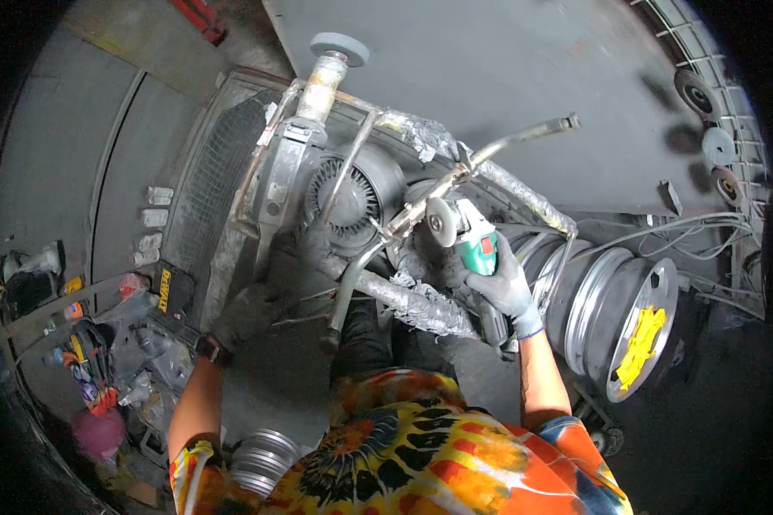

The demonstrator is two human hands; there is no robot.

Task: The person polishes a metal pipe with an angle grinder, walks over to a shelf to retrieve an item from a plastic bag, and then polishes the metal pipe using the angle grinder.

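My right hand (508,287), in a grey glove, is wrapped round a green and white angle grinder (479,251). The grinder's disc (441,222) is beside a bent metal tube frame (421,206), close to its joint; whether they touch is unclear. My left hand (253,311), in a dark glove, is in shadow at the left, below a grey machine arm (279,176). Its fingers blend into the dark parts around them, so what they hold cannot be made out. Behind the tube frame is a round finned motor housing (348,196).
Wheel rims (593,300) stand at the right, with a yellow cloth (642,348) on the outermost. Cables (696,225) and spare discs (697,93) are at the upper right. Wrapped bars (416,305) cross before me. Bags and tools (146,352) lie at the left.
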